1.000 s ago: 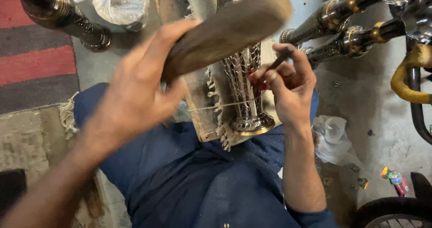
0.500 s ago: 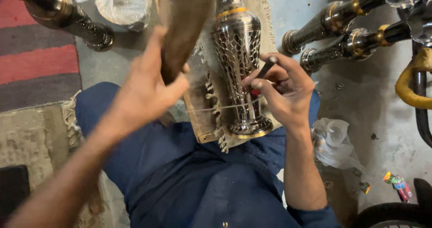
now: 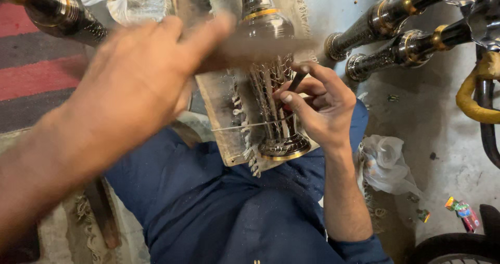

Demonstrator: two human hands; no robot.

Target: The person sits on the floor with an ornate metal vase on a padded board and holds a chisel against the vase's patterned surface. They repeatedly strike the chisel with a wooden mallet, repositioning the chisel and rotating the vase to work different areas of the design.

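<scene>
Left hand: the left hand (image 3: 138,81) is raised over the work, heavily blurred, fingers wrapped round a wooden mallet (image 3: 250,50) whose block lies crosswise above the vase.
Right hand: the right hand (image 3: 315,107) is closed in a pinch on a thin dark chisel (image 3: 297,81), the tool tilted with its lower end hidden behind the thumb at the vase's side.
Metal vase: a silver-coloured engraved vase (image 3: 271,87) with gold bands lies on its side along the person's lap, foot towards the body, neck pointing away; its middle shows a lattice pattern.
Support: the vase rests on a fringed cloth (image 3: 245,139) spread over a wooden board (image 3: 221,118) that lies on the blue-trousered legs (image 3: 208,212).
Contact: right-hand fingertips touch the vase body; whether the mallet touches the chisel cannot be told because of blur.
Upper right: two similar dark vases (image 3: 396,29) with gold bands lie on the grey floor (image 3: 448,154), well apart from the hands.
Upper left: another dark vase (image 3: 57,14) lies beside a knotted clear plastic bag (image 3: 130,1).
Right of the leg: a crumpled plastic bag (image 3: 388,162) lies on the floor, with a small coloured wrapper (image 3: 462,212) further out.
Far right: a yellow-wrapped curved bar (image 3: 479,94) sits at the frame edge.
</scene>
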